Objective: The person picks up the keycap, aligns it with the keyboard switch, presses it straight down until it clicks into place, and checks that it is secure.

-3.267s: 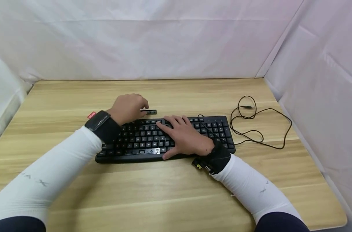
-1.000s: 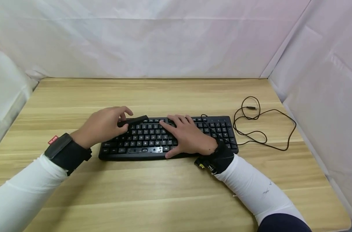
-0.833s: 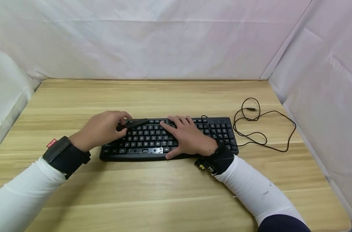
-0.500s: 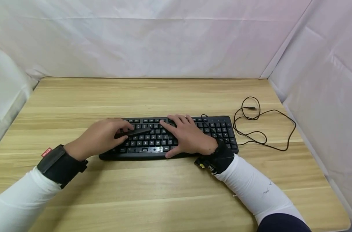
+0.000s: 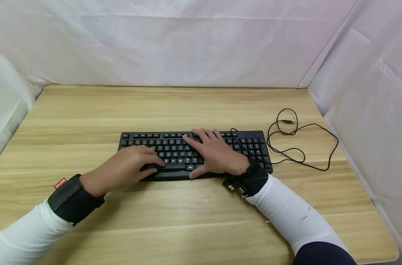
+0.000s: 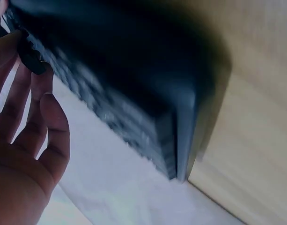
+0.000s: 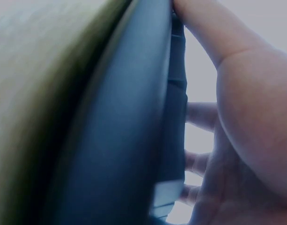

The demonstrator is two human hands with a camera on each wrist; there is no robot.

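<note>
A black keyboard (image 5: 207, 134) lies flat on the table. My left hand (image 5: 124, 165) is low over its front left part and pinches the left end of a long black spacebar keycap (image 5: 174, 167) between thumb and fingers. The keycap lies along the bottom key row, over the slot there; whether it is seated I cannot tell. In the left wrist view its dark end (image 6: 32, 58) shows between the fingertips. My right hand (image 5: 219, 152) rests spread over the keys right of centre, thumb at the front edge. In the right wrist view, the thumb (image 7: 213, 28) touches the keyboard's edge.
A thin black cable (image 5: 315, 124) leaves the keyboard's top edge, crosses its right keys and lies in loops on the table to the right. Its plug (image 5: 288, 121) sits within the loops. White cloth walls (image 5: 174, 48) stand behind and beside the wooden table (image 5: 194, 224).
My left hand has picked the keycap up from behind the keyboard and brought it towards me, down to the bottom row's slot. My right hand has stayed in place.
</note>
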